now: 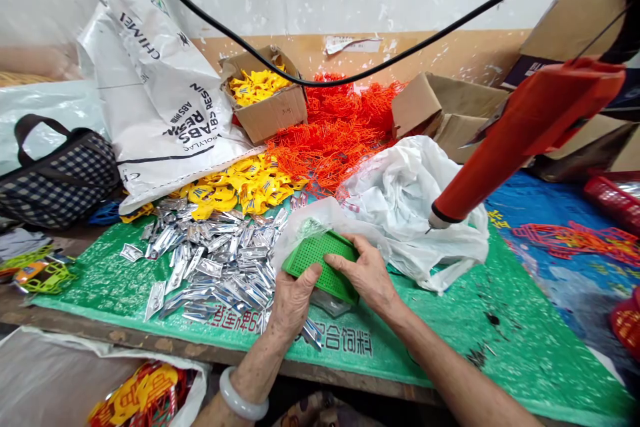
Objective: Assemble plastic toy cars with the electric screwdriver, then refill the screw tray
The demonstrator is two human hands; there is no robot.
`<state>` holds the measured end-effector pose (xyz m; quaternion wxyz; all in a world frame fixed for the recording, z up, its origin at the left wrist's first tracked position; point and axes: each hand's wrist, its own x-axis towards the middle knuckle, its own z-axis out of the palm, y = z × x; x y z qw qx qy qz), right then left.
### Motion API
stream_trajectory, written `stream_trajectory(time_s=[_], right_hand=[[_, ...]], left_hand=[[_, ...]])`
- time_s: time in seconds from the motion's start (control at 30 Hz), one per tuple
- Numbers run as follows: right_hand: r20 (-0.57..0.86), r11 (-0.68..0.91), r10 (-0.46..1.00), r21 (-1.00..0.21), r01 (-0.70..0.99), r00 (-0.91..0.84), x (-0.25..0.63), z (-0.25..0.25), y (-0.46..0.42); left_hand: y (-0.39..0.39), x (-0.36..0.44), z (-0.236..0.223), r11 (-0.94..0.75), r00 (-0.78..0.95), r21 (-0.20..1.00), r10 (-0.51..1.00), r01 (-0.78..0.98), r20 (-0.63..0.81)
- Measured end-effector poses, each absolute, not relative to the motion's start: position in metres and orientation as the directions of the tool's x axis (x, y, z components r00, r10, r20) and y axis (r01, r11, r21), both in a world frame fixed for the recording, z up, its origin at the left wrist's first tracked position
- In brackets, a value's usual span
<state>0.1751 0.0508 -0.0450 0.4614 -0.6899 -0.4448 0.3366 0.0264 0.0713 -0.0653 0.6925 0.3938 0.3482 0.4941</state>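
Note:
Between my two hands is a small green perforated plastic basket (pixel 323 255), tilted on its side at the mouth of a clear plastic bag (pixel 296 235). My left hand (pixel 291 303) is closed on its lower left edge, thumb on top, with the bag's film close to the fingers. Gripping the right side is my right hand (pixel 369 275), its thumb lying across the mesh. What the basket or bag contains is hidden. Shiny silver metallic pieces (pixel 220 273) lie heaped to the left of my left hand. A crumpled white plastic bag (pixel 420 193) rests just behind my right hand.
A red electric screwdriver (pixel 520 140) hangs at the right, tip down, under a black cable (pixel 350 80). Yellow parts (pixel 240 187), orange-red parts (pixel 335 140) and cardboard boxes (pixel 275 110) line the back. A white sack (pixel 165 100) and checkered bag (pixel 60 177) stand left.

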Motion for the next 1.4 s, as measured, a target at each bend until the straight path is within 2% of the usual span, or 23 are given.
stream_trajectory(time_s=[0.2, 0.37, 0.47, 0.57, 0.9, 1.2, 1.4], right_hand=[[-0.098, -0.226, 0.920, -0.924, 0.309, 0.380, 0.170, -0.038, 0.053], [-0.033, -0.168, 0.929, -0.926, 0.339, 0.370, 0.172, -0.034, 0.053], [-0.044, -0.110, 0.949, -0.974, 0.196, 0.313, 0.180, -0.036, 0.053], [-0.091, -0.119, 0.948, -0.990, 0.076, 0.305, 0.185, -0.038, 0.054], [-0.158, -0.166, 0.933, -0.986, -0.003, 0.323, 0.180, -0.040, 0.056], [-0.167, -0.174, 0.933, -0.985, -0.008, 0.320, 0.180, -0.040, 0.055], [-0.202, -0.209, 0.926, -0.978, -0.011, 0.320, 0.180, -0.035, 0.055]], left_hand=[[0.072, 0.025, -0.065, 0.205, 0.247, 0.904, 0.962, -0.376, -0.116], [0.071, 0.029, -0.057, 0.231, 0.248, 0.874, 0.960, -0.427, -0.132], [0.071, 0.033, -0.049, 0.227, 0.226, 0.837, 0.966, -0.497, -0.128], [0.071, 0.035, -0.045, 0.232, 0.222, 0.822, 0.966, -0.520, -0.132], [0.070, 0.029, -0.058, 0.225, 0.241, 0.878, 0.962, -0.423, -0.130], [0.071, 0.028, -0.058, 0.253, 0.247, 0.889, 0.955, -0.382, -0.165], [0.071, 0.027, -0.063, 0.228, 0.258, 0.905, 0.956, -0.359, -0.139]])
